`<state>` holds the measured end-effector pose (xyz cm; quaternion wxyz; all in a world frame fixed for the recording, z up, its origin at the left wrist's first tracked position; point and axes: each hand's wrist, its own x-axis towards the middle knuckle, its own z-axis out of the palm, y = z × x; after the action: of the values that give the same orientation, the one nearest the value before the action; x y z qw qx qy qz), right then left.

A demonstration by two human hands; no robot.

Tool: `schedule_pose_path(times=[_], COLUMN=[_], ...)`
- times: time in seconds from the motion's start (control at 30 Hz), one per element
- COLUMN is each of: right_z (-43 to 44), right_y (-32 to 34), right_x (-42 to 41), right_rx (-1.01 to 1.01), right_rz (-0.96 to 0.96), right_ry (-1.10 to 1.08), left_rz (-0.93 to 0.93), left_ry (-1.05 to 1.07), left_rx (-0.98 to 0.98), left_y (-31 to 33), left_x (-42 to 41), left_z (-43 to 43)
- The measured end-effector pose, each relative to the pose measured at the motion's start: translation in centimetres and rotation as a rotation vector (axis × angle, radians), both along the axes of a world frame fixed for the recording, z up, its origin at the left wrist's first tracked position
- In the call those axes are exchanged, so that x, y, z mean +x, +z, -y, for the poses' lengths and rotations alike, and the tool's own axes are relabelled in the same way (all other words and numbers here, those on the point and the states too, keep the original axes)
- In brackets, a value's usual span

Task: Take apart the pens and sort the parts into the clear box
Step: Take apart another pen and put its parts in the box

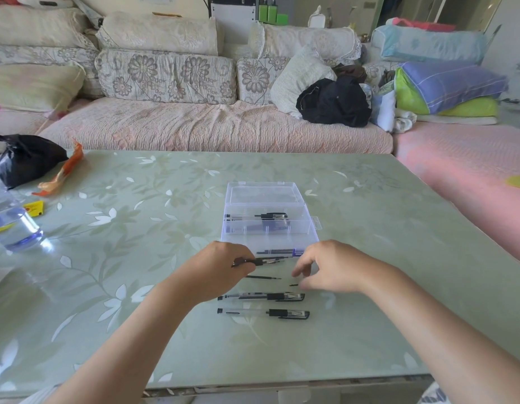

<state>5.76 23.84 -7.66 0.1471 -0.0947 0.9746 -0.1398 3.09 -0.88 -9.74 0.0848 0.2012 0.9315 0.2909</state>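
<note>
A clear compartment box (270, 231) lies open in the middle of the table, with pen parts in its rows. My left hand (220, 269) grips a pen barrel with a black cap (267, 260) just in front of the box. My right hand (331, 266) hovers beside it with fingers loosely curled and holds nothing I can see. A thin refill (263, 277) and a small black piece (293, 285) lie on the table between my hands. Two whole pens, the nearer pen (264, 313) and the farther pen (261, 296), lie side by side closer to me.
A water bottle (13, 228), a black bag (22, 158), an orange wrapper (63, 173) and a yellow packet (34, 207) occupy the table's left side. A sofa with cushions and clothes runs behind the table. The table's front edge (253, 389) is close to me.
</note>
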Motion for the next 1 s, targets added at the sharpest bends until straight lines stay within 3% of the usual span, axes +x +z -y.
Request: schedule_pose_path(times=[0.13, 0.43, 1.0], right_z=[0.2, 1.2, 2.2], right_y=[-0.4, -0.1, -0.2], right_x=[0.1, 0.2, -0.1], right_rx=[0.016, -0.174, -0.323], right_rz=[-0.055, -0.210, -0.209], right_ry=[0.005, -0.056, -0.057], left_rz=[-0.011, -0.059, -0.027], left_ry=[-0.022, -0.045, -0.027], left_rx=[-0.006, -0.008, 0.038], left_y=[0.2, 0.4, 0.4], left_x=[0.3, 0.5, 0.3], left_z=[-0.2, -0.4, -0.2])
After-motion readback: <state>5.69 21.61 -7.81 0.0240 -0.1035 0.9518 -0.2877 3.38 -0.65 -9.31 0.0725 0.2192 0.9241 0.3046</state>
